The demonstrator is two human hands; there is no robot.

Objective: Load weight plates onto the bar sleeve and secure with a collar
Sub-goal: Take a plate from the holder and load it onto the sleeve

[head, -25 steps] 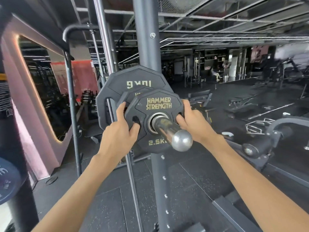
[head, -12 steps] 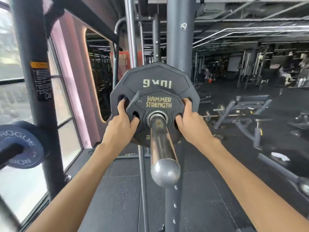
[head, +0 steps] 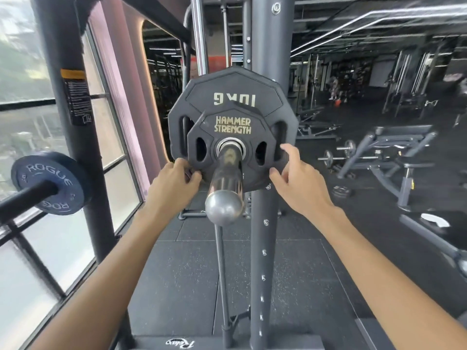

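Polished chrome metal, mirror-glossy, duller at the rounded end: bar sleeve. Matt black rubbery coating, gold lettering: small plate, large plate. Matt grey painted metal: upright. Speckled rubber tiles, grainy: floor.

Small plate before large plate on bar sleeve, left hand and right hand at its rim.

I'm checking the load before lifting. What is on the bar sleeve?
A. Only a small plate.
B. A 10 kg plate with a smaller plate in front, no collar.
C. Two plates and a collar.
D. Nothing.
B: the smaller plate sits in front of the 10 kg plate on the sleeve, whose chrome runs bare to its end.
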